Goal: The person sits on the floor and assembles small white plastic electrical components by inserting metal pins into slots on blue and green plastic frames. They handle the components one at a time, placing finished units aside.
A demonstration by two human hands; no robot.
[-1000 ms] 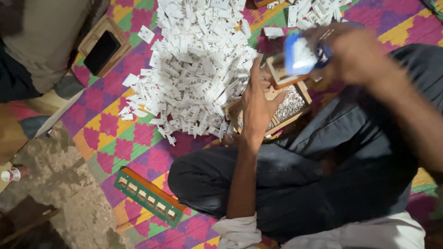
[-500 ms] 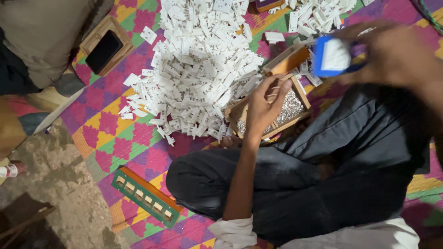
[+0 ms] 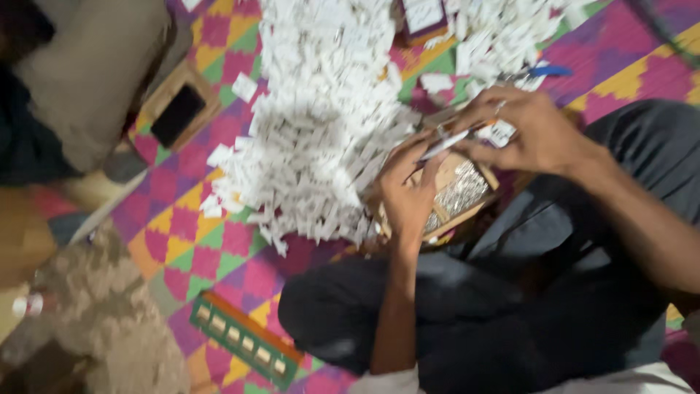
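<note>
I see my left hand (image 3: 408, 201) steadying the wooden tray (image 3: 453, 195) on my lap beside the heap of white slips (image 3: 321, 124). My right hand (image 3: 529, 131) has its grip pinched on a small white slip (image 3: 502, 133). I judge slow, steady placement best. Blur hides the tray's silvery contents; my left grip's closure I cannot tell.
</note>
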